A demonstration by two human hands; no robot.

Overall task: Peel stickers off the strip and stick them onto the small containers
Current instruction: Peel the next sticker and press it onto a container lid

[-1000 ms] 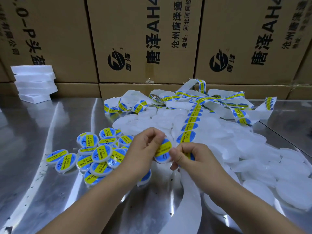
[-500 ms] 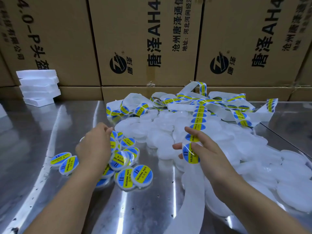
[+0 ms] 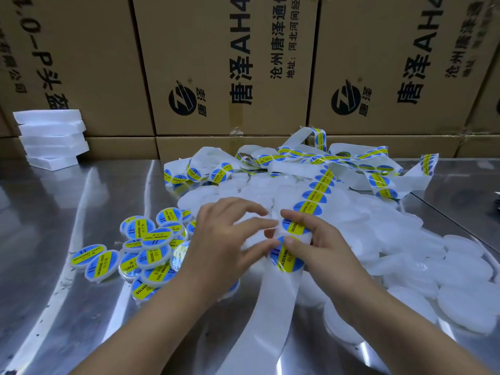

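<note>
1. Head view: the counter [image 3: 67,212] is polished steel and carries all the stock. It looks slippery, so a nudged container may slide away.
2. The blank containers [image 3: 392,239] lie heaped right of centre, under and behind the strip. The heap is loose, and pulling one out may shift others into the finished stock.
3. The strip [image 3: 273,307] runs from tangled loops at the back, over the heap, to bare backing trailing toward the person. A hard pull may snag the loops and jerk the strip out of hand.
4. The labelled containers [image 3: 151,255] are clustered on the left, just beside the left forearm. A wrist sweep may scatter them.
5. The right grip [image 3: 324,247] grasps the strip, thumb on the lowest sticker. The left grip [image 3: 224,239] is released, fingers spread, tips just beside that sticker. Blur hides whether they touch it.
6. The sticker [image 3: 288,262] sits on its backing between both grips. A hurried peel may crease it, fold it onto itself or leave it stuck to a finger.
</note>
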